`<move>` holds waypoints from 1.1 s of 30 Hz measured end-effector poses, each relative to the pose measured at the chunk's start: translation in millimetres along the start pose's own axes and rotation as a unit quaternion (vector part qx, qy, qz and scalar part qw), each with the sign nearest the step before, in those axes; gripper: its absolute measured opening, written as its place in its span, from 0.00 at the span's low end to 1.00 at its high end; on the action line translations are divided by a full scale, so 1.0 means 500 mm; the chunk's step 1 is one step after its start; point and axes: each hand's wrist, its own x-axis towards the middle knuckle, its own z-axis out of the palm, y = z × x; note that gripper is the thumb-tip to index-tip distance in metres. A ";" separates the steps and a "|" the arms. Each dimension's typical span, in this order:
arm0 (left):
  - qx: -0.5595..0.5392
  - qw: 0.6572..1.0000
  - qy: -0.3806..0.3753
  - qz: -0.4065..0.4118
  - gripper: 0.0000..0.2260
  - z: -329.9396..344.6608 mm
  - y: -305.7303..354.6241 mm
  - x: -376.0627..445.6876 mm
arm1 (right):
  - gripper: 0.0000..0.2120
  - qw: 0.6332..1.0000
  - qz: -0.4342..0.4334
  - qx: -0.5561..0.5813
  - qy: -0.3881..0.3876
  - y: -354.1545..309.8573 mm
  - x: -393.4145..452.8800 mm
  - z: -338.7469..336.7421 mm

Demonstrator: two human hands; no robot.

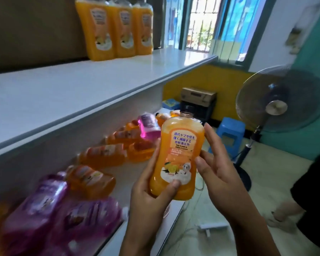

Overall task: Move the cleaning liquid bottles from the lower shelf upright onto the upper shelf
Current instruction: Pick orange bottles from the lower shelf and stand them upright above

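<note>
Spanning the left of the view, the white upper shelf point(103, 78) carries three orange bottles point(118, 27) standing upright in a tight row at its far end, against the brown back panel. Beneath it, the lower shelf point(129, 174) holds a scatter of cleaning liquid bottles lying on their sides: purple bottles point(44, 206) nearest the camera, more orange ones point(103, 154) farther along, and another pink-purple bottle point(149, 125) tilted among the orange ones near the far end. To the right stands a pedestal fan point(279, 100) on the tiled floor, with a blue plastic stool point(229, 130) beside its pole and a cardboard box point(198, 94) against the yellow wall behind. A barred window point(201, 23) shows past the end of the shelves. In front of the lower shelf's edge, an orange bottle point(177, 157) is held almost upright in mid-air, label toward the camera, its cap end uppermost. The left hand point(151, 193) grips its base, thumb pressed across the front of the bottle near the bottom of the label. The right hand point(216, 169) rests against the bottle's right side, thumb touching the label edge and fingers fairly straight behind it. A small white plug point(211, 227) lies on the floor below.
</note>
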 end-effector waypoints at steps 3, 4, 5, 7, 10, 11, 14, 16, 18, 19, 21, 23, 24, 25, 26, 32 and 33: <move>-0.019 1.000 -0.018 0.009 0.33 0.034 -0.019 0.085 | 0.26 0.997 -0.025 -0.053 0.058 0.015 0.044 -0.046; -0.024 0.999 -0.025 0.009 0.33 0.048 -0.026 0.106 | 0.26 0.996 -0.016 -0.060 0.067 0.018 0.053 -0.063; -0.031 0.999 -0.033 0.006 0.33 0.063 -0.032 0.123 | 0.27 0.996 -0.004 -0.061 0.071 0.019 0.058 -0.078; -0.044 0.998 -0.044 0.001 0.33 0.086 -0.040 0.155 | 0.28 0.995 0.001 -0.064 0.074 0.019 0.078 -0.104; -0.046 0.997 -0.058 0.001 0.33 0.120 -0.056 0.205 | 0.31 0.993 -0.017 -0.052 0.106 0.023 0.130 -0.147; -0.043 0.997 -0.066 0.005 0.34 0.137 -0.059 0.221 | 0.33 0.993 -0.026 -0.040 0.110 0.026 0.151 -0.161; 0.007 0.997 -0.056 0.049 0.35 0.192 -0.071 0.267 | 0.37 0.995 -0.050 -0.005 0.083 0.047 0.220 -0.204; 0.051 0.994 -0.037 0.084 0.35 0.228 -0.073 0.305 | 0.39 0.996 -0.073 -0.007 0.060 0.067 0.275 -0.237; 0.089 0.991 -0.022 0.101 0.35 0.259 -0.078 0.352 | 0.44 0.995 -0.097 -0.008 0.021 0.079 0.342 -0.267; 0.106 0.989 -0.011 0.101 0.35 0.272 -0.075 0.372 | 0.47 0.995 -0.099 0.000 -0.008 0.077 0.375 -0.283; 0.144 0.982 0.008 0.119 0.38 0.288 -0.065 0.423 | 0.50 0.991 -0.121 0.004 -0.058 0.075 0.447 -0.312; 0.176 0.976 -0.011 0.124 0.41 0.291 -0.042 0.457 | 0.51 0.986 -0.141 -0.016 -0.083 0.066 0.504 -0.338; 0.201 0.969 -0.025 0.143 0.40 0.301 -0.033 0.476 | 0.52 0.984 -0.147 -0.007 -0.099 0.055 0.538 -0.359; 0.224 0.961 -0.029 0.157 0.40 0.313 -0.020 0.494 | 0.53 0.981 -0.154 -0.001 -0.117 0.042 0.571 -0.379; 0.252 0.953 -0.027 0.168 0.40 0.326 -0.004 0.511 | 0.53 0.976 -0.166 -0.001 -0.139 0.029 0.604 -0.395; 0.478 0.843 0.032 0.246 0.43 0.369 0.081 0.604 | 0.53 0.927 -0.292 -0.045 -0.229 -0.052 0.766 -0.418; 0.514 0.822 0.047 0.242 0.45 0.370 0.097 0.622 | 0.53 0.917 -0.320 -0.075 -0.226 -0.063 0.784 -0.413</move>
